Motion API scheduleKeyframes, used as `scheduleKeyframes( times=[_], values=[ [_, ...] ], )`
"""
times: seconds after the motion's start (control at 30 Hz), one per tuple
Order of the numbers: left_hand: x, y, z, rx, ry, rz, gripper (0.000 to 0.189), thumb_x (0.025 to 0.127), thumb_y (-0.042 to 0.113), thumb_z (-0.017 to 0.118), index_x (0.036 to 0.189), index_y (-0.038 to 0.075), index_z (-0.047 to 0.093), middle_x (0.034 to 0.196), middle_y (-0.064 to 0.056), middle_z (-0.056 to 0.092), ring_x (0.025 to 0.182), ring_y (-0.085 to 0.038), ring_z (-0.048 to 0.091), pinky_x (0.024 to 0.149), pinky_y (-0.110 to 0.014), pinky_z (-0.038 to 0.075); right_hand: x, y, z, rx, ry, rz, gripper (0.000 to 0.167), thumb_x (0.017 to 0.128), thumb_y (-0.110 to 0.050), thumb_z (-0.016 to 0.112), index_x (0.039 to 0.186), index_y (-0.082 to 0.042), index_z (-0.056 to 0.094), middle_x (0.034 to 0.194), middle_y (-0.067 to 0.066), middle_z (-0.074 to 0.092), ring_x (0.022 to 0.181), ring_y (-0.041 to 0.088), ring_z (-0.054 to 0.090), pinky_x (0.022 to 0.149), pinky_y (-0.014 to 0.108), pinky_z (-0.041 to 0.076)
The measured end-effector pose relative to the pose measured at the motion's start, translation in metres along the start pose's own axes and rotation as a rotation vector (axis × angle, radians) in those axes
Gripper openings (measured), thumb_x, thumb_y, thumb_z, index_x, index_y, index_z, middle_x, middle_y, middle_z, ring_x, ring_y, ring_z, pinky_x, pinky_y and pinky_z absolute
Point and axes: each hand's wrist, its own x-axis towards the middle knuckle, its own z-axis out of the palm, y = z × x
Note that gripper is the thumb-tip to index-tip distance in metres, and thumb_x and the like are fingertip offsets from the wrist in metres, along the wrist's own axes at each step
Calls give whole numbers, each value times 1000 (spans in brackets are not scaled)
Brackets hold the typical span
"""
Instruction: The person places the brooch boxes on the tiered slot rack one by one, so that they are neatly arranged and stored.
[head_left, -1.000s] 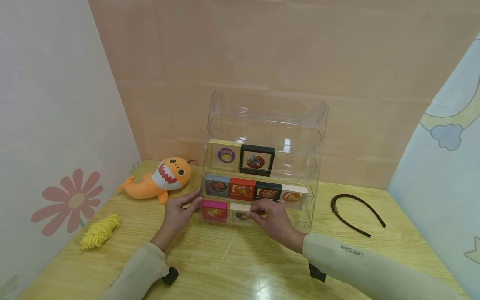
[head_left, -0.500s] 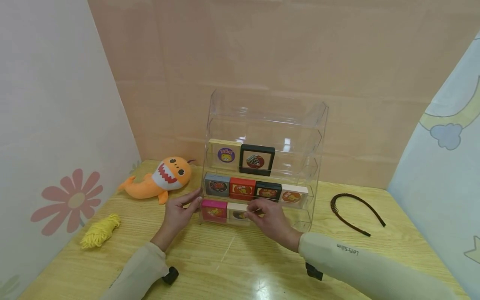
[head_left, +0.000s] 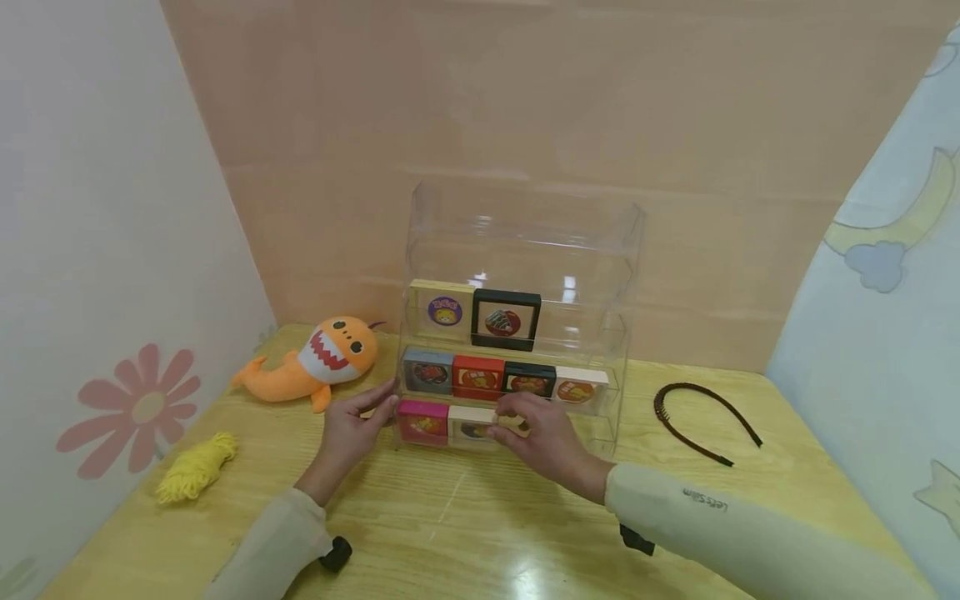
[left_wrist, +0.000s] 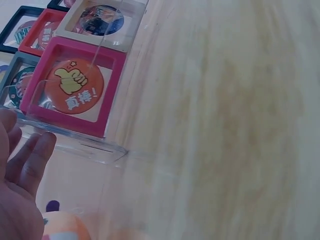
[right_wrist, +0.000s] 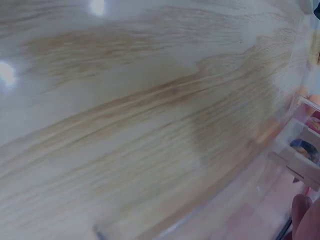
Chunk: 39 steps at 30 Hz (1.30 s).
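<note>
A clear acrylic tiered rack [head_left: 592, 333] stands on the table, holding small square framed boxes with round badges. My left hand [head_left: 352, 429] touches its left side at the bottom tier, beside a pink box [head_left: 422, 422]; the left wrist view shows its visible fingers fairly straight. Right of the pink box sits a cream box [head_left: 468, 427] with a dark round badge. My right hand [head_left: 547, 437] pinches at the cream box's right end with thumb and forefinger. Something pale shows between those fingers, partly hidden. In the right wrist view only the hand's fingertips [right_wrist: 302, 217] appear.
The tier above holds grey, red [head_left: 478, 377], dark and white boxes; higher sit a cream box [head_left: 441, 310] and a black box [head_left: 506, 320]. An orange plush shark [head_left: 315, 362] and yellow yarn [head_left: 197, 468] lie left. A dark headband [head_left: 675, 425] lies right.
The cream box has slid left against the pink box, with my right hand at its end. My left hand keeps its place on the rack. The head view has shifted slightly.
</note>
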Motion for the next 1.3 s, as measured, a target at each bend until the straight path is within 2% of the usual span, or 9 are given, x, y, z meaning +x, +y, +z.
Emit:
scheduleKeyframes(
  times=[0.1, 0.23, 0.33, 0.4, 0.53, 0.67, 0.87, 1.07, 1.3],
  values=[
    [2, -7, -5, 120, -10, 33, 27, 88, -2, 65, 114, -5, 66, 107, -18, 66, 87, -20, 67, 65, -25, 57, -9, 0, -17, -87, 15, -30, 24, 80, -23, 78, 96, -9, 67, 105, 5, 65, 89, 16, 63, 63, 25, 57],
    [7, -4, -20, 325, 1, 186, 28, 84, 0, 70, 112, -2, 69, 104, -14, 68, 87, -25, 67, 67, -19, 56, -27, 4, -48, -201, 52, -110, 20, 81, -22, 76, 94, -10, 67, 106, 5, 65, 90, 17, 62, 67, 30, 58],
    [11, 11, -35, 491, -11, 274, 30, 82, 2, 72, 112, -2, 69, 108, -13, 67, 94, -30, 65, 73, -34, 57, -40, 7, -78, -280, 62, -117, 20, 82, -22, 74, 96, -9, 67, 105, 4, 66, 94, 19, 62, 70, 37, 58],
    [12, 22, -44, 611, -43, 298, 33, 84, 8, 72, 115, 0, 68, 113, -12, 66, 103, -31, 62, 79, -46, 55, -48, 6, -98, -334, 42, -64, 24, 84, -23, 71, 101, -8, 68, 109, 6, 65, 98, 22, 60, 69, 41, 58],
    [10, 45, -59, 793, -131, 278, 43, 89, 27, 67, 124, 1, 63, 126, -15, 59, 122, -35, 47, 94, -56, 43, -64, 6, -137, -440, -25, 72, 39, 88, -28, 67, 118, -2, 63, 123, 15, 58, 110, 33, 53, 80, 52, 52],
    [8, 63, -68, 943, -191, 248, 59, 92, 42, 59, 133, 1, 53, 138, -19, 46, 136, -34, 27, 108, -61, 20, -77, 10, -167, -528, -69, 155, 53, 91, -33, 62, 130, 2, 53, 133, 23, 47, 118, 42, 45, 89, 60, 41],
    [8, 73, -74, 1092, -247, 177, 70, 94, 51, 49, 147, 9, 35, 152, -19, 22, 141, -31, -3, 105, -68, -8, -91, 16, -193, -632, -151, 297, 71, 93, -44, 56, 141, 5, 38, 142, 30, 33, 126, 49, 32, 95, 63, 32],
    [6, 72, -80, 1143, -278, 93, 74, 94, 57, 44, 152, 16, 22, 156, -17, 8, 138, -36, -17, 95, -77, -12, -92, 20, -204, -653, -329, 509, 88, 93, -60, 44, 152, -3, 12, 152, 28, 7, 133, 55, 5, 96, 76, 11],
    [8, 66, -81, 1146, -300, 36, 77, 94, 61, 39, 153, 15, 17, 157, -14, 1, 135, -35, -24, 91, -77, -16, -98, 28, -212, -645, -377, 627, 92, 92, -65, 39, 153, -7, 3, 153, 27, -3, 131, 57, -6, 89, 82, 0]
  ],
)
